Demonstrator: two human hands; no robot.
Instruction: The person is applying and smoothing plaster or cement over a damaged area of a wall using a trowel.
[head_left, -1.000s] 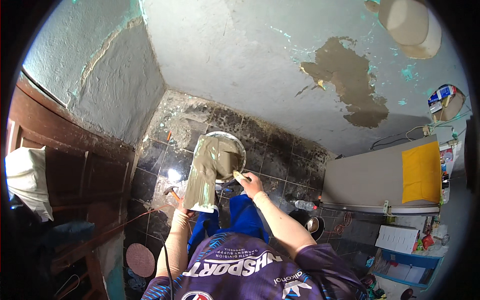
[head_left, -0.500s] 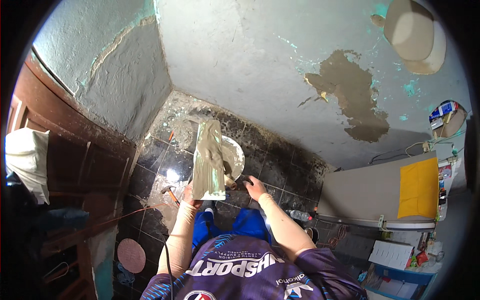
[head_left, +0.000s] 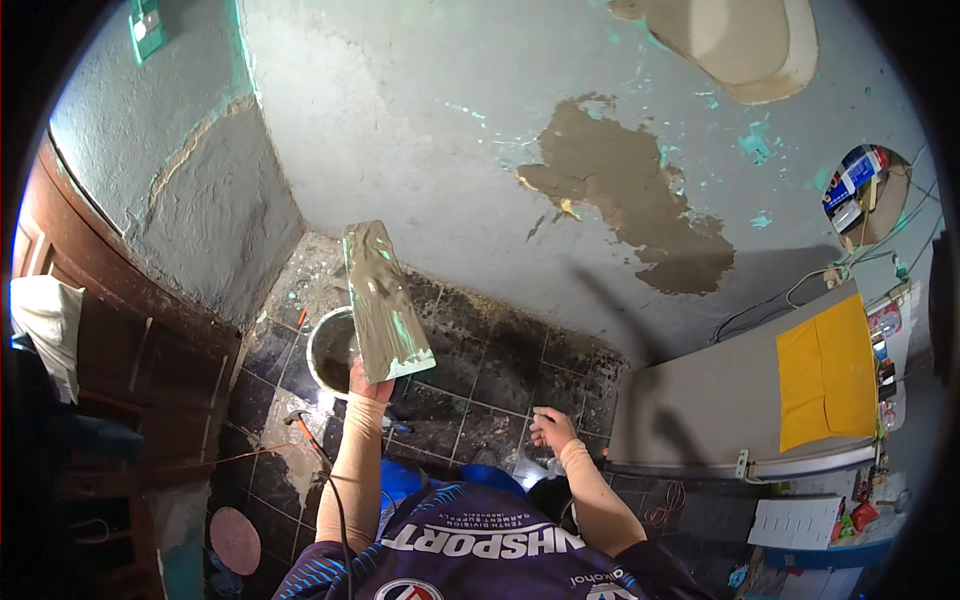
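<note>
My left hand (head_left: 369, 382) grips a long plastering board (head_left: 385, 305) from below at its near end. Wet grey mortar coats most of its top, with pale green showing through near one edge. Beside and partly beneath the board stands a round white-rimmed bucket (head_left: 316, 352) with grey mix inside. My right hand (head_left: 552, 428) is apart from it, above the dark floor; its fingers are loosely bent and spaced, and nothing shows in them. Ahead, a patch of darker mortar (head_left: 625, 185) covers part of the grey wall (head_left: 400, 120).
A hammer (head_left: 305, 430) lies on the black tiles (head_left: 470, 350) left of my legs. At the right stands a grey panel-like surface (head_left: 700, 400) with a yellow cloth (head_left: 825, 375). Brown wooden doors (head_left: 140, 340) line the left. Cables hang near the wall niche (head_left: 870, 190).
My view has shifted right and I have turned. The board has swung so the bucket now shows on its left. My right hand has moved away from the board, to the right.
</note>
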